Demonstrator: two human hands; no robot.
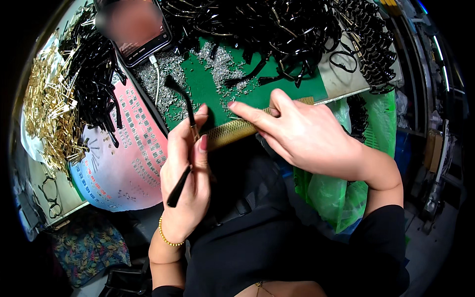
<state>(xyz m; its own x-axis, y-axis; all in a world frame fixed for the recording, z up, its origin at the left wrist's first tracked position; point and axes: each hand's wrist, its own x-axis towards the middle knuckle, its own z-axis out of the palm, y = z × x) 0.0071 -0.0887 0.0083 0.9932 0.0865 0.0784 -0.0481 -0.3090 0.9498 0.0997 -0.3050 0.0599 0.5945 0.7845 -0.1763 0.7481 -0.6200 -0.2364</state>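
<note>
A dark eyeglass piece is held upright-slanting before the wearer's body, at the near edge of a green mat, with one black tip pointing toward eleven o'clock and another toward seven. It is pinched between thumb and fingers of the left hand (a gold bead bracelet is worn at that wrist). At three o'clock from the piece, the right hand is laid over a gold diamond-patterned roll, its index finger stretched out and the others bent; whether anything is gripped beneath them cannot be told. Small silver bits are strewn at eleven and one o'clock, some of them right by that index fingertip. Farther out at eleven, a phone is seen with a white cable plugged in. At one o'clock, glossy black eyewear parts are heaped. At nine, a pink and blue fan is laid, with golden metal pieces piled beyond it. At about four o'clock, a green plastic bag is hung below the table edge
</note>
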